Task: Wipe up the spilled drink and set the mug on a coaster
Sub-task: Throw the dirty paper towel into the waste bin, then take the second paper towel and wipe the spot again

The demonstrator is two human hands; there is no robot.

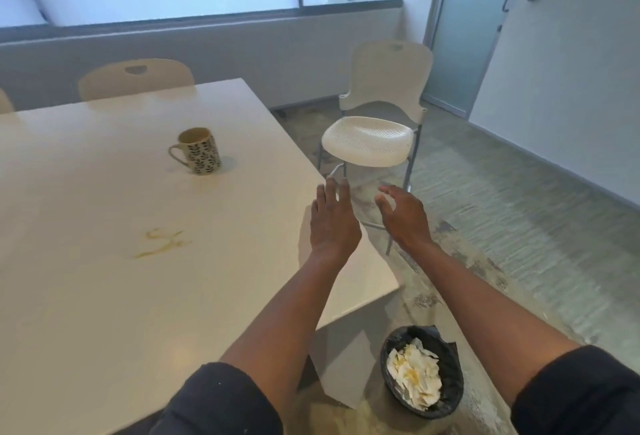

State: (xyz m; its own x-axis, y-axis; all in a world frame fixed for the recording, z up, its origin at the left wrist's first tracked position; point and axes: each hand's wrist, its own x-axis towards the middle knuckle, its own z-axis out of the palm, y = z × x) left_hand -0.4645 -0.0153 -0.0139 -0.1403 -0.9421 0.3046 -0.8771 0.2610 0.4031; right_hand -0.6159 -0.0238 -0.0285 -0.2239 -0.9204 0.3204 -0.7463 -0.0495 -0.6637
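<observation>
A cream mug (200, 150) with a dark leaf pattern stands upright on the white table (86, 296), its handle to the left. A thin yellowish spill (162, 242) streaks the tabletop nearer to me, left of my arms. My left hand (330, 223) hovers over the table's right edge, fingers spread, holding nothing. My right hand (403, 215) is out past the edge above the floor, fingers loosely curled and empty. No coaster or cloth is in view.
A white tall chair (372, 140) stands just beyond the table's right side. A black-lined bin (420, 370) with crumpled stained paper sits on the floor by the table corner. More chair backs (136, 80) line the far side. A door is at the back right.
</observation>
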